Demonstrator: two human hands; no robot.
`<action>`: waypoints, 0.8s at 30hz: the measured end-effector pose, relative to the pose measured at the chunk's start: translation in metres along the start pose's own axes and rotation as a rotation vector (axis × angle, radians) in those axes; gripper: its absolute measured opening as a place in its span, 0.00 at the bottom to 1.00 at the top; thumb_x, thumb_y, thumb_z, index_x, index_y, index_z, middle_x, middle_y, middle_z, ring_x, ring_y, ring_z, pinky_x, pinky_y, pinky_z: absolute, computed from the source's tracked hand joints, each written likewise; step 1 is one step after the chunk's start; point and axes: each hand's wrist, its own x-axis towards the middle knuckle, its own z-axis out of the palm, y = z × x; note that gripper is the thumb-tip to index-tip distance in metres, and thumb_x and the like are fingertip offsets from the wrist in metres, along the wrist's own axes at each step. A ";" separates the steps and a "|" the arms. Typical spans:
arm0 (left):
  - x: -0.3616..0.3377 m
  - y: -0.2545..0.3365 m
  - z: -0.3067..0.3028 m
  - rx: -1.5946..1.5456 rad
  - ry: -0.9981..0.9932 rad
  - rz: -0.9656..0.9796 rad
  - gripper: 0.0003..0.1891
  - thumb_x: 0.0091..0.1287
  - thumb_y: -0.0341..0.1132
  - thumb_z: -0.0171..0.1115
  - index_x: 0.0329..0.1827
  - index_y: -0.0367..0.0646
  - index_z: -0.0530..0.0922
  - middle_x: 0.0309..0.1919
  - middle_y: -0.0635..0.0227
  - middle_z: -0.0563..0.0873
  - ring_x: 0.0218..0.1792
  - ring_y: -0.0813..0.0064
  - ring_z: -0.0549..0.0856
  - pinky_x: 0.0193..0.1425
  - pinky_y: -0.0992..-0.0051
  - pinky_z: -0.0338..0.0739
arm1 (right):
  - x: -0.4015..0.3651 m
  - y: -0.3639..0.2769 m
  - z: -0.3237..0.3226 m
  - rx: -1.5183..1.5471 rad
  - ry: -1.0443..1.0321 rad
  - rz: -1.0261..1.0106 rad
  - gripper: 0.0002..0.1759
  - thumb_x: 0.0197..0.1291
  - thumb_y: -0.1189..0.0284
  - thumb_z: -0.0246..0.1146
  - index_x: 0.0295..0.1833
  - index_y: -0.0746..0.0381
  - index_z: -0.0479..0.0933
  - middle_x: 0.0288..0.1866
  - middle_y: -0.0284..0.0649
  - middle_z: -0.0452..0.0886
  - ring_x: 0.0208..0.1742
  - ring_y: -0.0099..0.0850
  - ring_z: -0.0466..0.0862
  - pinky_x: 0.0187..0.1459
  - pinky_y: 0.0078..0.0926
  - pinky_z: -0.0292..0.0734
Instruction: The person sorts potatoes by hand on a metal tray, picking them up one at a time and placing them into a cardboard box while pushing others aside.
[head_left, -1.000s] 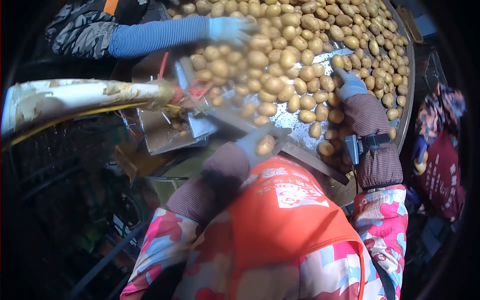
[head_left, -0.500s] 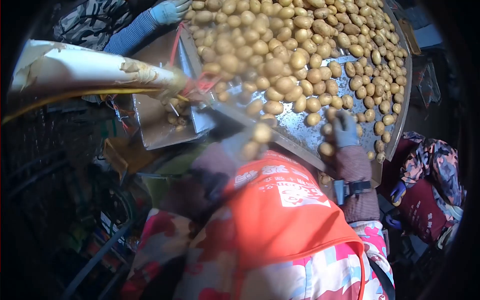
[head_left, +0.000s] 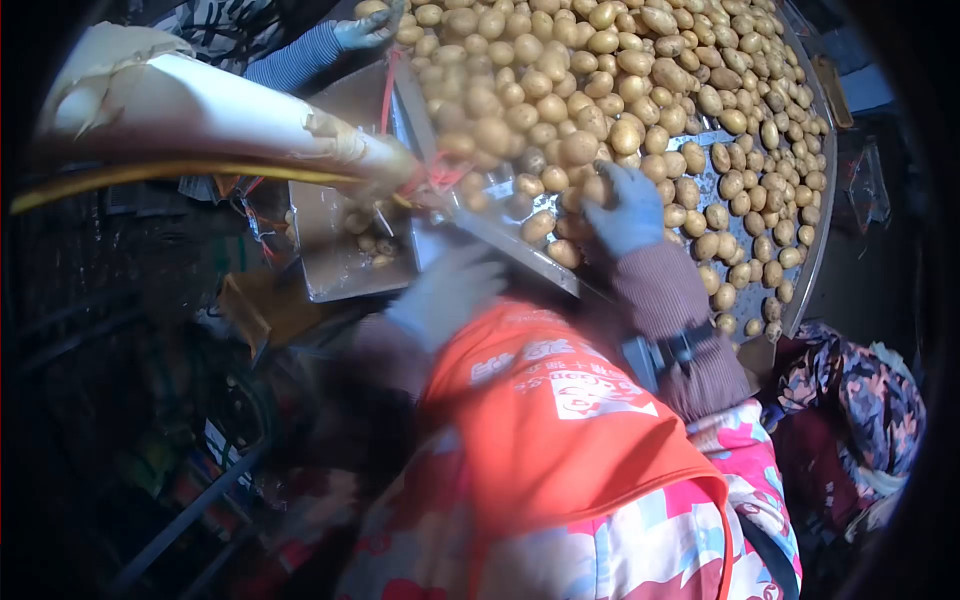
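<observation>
Many potatoes [head_left: 580, 150] lie spread over a metal sorting table [head_left: 704, 185]. My right hand [head_left: 632, 212], in a pale blue glove, reaches over the near part of the pile. Its thumb and fingers are apart around a potato [head_left: 596, 192]; I cannot see a firm grip on it. My left hand [head_left: 455, 290], gloved alike, is beside the table's near metal edge [head_left: 520, 250], in front of the orange apron [head_left: 560, 400]. Motion smears its fingers, and no potato shows in it.
A white pole [head_left: 230, 110] with a yellow cable crosses the left side. Below it, an open metal bin [head_left: 345, 265] holds some potatoes. Another person's gloved hand [head_left: 368, 30] is at the table's far left. At the right sits a person in a patterned sleeve [head_left: 860, 390].
My right hand has moved left and farther across the table, into the potatoes. My left hand has shifted left; the potatoes seen at it before no longer show there.
</observation>
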 end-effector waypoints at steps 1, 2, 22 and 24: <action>0.007 -0.017 0.033 0.057 -0.068 -0.052 0.16 0.70 0.42 0.63 0.55 0.44 0.81 0.55 0.59 0.84 0.58 0.66 0.81 0.64 0.65 0.77 | -0.009 -0.006 -0.006 0.047 -0.036 -0.006 0.32 0.53 0.62 0.74 0.64 0.61 0.78 0.58 0.51 0.82 0.58 0.46 0.82 0.62 0.39 0.76; 0.024 -0.032 0.045 0.434 -0.131 0.145 0.17 0.71 0.42 0.64 0.56 0.42 0.80 0.55 0.59 0.84 0.59 0.66 0.81 0.63 0.65 0.78 | -0.015 -0.011 -0.011 0.281 -0.212 -0.069 0.32 0.54 0.60 0.73 0.64 0.61 0.78 0.57 0.50 0.81 0.58 0.46 0.81 0.61 0.40 0.76; 0.021 0.006 -0.044 -0.170 -0.546 -0.030 0.29 0.76 0.57 0.54 0.66 0.41 0.71 0.41 0.65 0.84 0.33 0.74 0.79 0.30 0.76 0.74 | 0.073 0.095 -0.055 -0.400 -0.105 0.113 0.29 0.67 0.52 0.61 0.68 0.54 0.74 0.56 0.53 0.84 0.57 0.51 0.84 0.62 0.44 0.78; -0.009 0.043 -0.077 -0.208 -0.590 0.047 0.28 0.75 0.57 0.56 0.62 0.41 0.74 0.42 0.65 0.84 0.39 0.72 0.82 0.37 0.77 0.75 | 0.071 0.084 -0.076 -0.621 -0.279 -0.022 0.35 0.66 0.46 0.60 0.74 0.51 0.68 0.60 0.54 0.82 0.61 0.51 0.83 0.64 0.44 0.76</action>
